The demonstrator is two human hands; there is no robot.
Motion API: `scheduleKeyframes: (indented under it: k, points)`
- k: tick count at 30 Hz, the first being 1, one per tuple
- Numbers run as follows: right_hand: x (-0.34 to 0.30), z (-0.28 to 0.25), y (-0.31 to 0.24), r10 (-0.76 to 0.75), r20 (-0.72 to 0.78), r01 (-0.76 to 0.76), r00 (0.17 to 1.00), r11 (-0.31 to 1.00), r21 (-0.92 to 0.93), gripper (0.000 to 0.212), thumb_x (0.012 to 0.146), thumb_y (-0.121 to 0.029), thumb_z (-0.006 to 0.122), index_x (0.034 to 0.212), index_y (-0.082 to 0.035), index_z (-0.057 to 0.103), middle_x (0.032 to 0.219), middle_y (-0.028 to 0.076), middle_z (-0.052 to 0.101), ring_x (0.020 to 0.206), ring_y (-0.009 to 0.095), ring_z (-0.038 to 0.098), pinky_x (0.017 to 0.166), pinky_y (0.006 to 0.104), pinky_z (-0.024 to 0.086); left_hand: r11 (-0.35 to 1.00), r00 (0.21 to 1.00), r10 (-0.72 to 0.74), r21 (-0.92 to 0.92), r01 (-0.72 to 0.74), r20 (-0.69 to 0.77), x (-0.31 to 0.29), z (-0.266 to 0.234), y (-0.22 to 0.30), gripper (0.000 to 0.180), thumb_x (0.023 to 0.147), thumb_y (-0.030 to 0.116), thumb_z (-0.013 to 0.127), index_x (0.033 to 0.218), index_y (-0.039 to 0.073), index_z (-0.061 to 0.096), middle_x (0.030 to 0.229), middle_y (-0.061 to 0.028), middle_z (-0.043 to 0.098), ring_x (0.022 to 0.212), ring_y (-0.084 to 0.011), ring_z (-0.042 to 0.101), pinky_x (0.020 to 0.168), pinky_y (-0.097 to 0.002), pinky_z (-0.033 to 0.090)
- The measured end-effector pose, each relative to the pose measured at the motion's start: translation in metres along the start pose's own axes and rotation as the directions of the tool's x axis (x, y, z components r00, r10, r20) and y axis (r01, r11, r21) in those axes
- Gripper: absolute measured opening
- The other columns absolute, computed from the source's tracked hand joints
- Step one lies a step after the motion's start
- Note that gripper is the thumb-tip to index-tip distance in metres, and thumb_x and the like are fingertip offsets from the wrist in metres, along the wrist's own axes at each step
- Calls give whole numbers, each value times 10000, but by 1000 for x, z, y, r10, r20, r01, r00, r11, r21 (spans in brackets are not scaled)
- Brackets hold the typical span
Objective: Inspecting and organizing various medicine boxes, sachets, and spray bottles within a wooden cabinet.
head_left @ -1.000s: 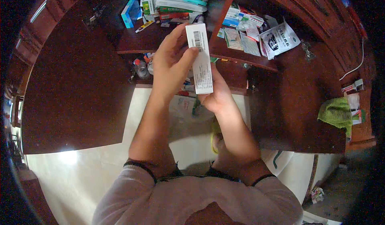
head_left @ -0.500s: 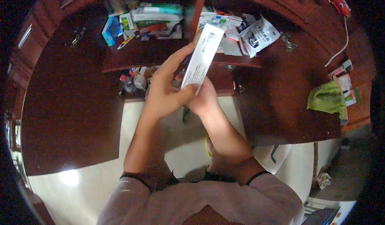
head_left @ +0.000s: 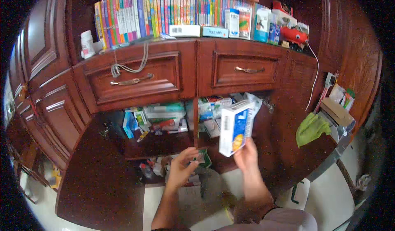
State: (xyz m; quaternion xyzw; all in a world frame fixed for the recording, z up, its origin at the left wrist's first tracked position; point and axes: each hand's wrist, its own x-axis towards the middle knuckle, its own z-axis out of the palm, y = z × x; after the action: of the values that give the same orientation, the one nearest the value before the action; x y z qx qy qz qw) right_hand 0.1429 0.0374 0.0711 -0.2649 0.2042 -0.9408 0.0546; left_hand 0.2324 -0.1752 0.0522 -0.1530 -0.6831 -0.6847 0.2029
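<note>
In front of the desk's right compartment, I hold up a white and blue cardboard box [head_left: 235, 128] with a yellow-orange patch near its lower corner. My right hand [head_left: 247, 155] grips it by the lower right side. Lower and to the left, my left hand [head_left: 183, 167] is apart from the box, fingers curved and spread with nothing seen between them. Behind the hands, two compartments are split by an upright divider. The left one contains a pile of medicine boxes [head_left: 164, 111]; the right one contains packets [head_left: 212, 107], partly covered by the held box.
Above are two drawers with metal handles [head_left: 249, 70] and a shelf with a row of books [head_left: 177, 10] and upright boxes [head_left: 232, 23]. A white bottle [head_left: 87, 43] stands at the shelf's left end. On the desk's right side lies a green cloth [head_left: 312, 130].
The view has tilted up, bringing drawers and bookshelf into sight. My left hand has let go of the box, which my right hand now holds alone, turned to show its blue face.
</note>
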Motion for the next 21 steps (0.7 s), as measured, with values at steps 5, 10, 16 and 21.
scheduleKeyframes:
  k: [5,10,16,21]
  points:
    - [79,82,-58,-204,103,225,974,931,-286,381,883,-228,469,1180,9,445,1123,115,546,1024,224,537,884,369,437,998,989,-45,-57,37,-142,2,-21,-6,407,779,-29,573,1172,8,474,1047,-73,580,961,-153,557,822,-285,454]
    - [231,201,-65,-90,42,99,995,958,-271,228,882,-195,522,1040,-32,510,968,65,561,820,161,572,590,174,521,1000,970,7,20,-3,-243,5,-34,-6,368,785,30,608,1140,14,512,1007,-62,590,916,-133,556,812,-270,444]
    - [290,240,-34,-333,34,269,942,692,-670,245,854,-230,555,970,-16,532,888,74,571,742,183,554,634,247,487,994,961,3,-102,-32,-278,11,-45,-27,394,782,54,625,1151,-12,506,1040,-65,576,931,-135,553,823,-277,448]
    - [282,238,-28,-576,365,524,731,132,-841,301,865,-279,525,955,8,533,874,104,577,786,197,543,699,284,446,1000,937,15,7,-13,-350,5,-50,-13,347,763,70,643,1085,-12,544,1000,-76,589,878,-135,567,748,-257,462]
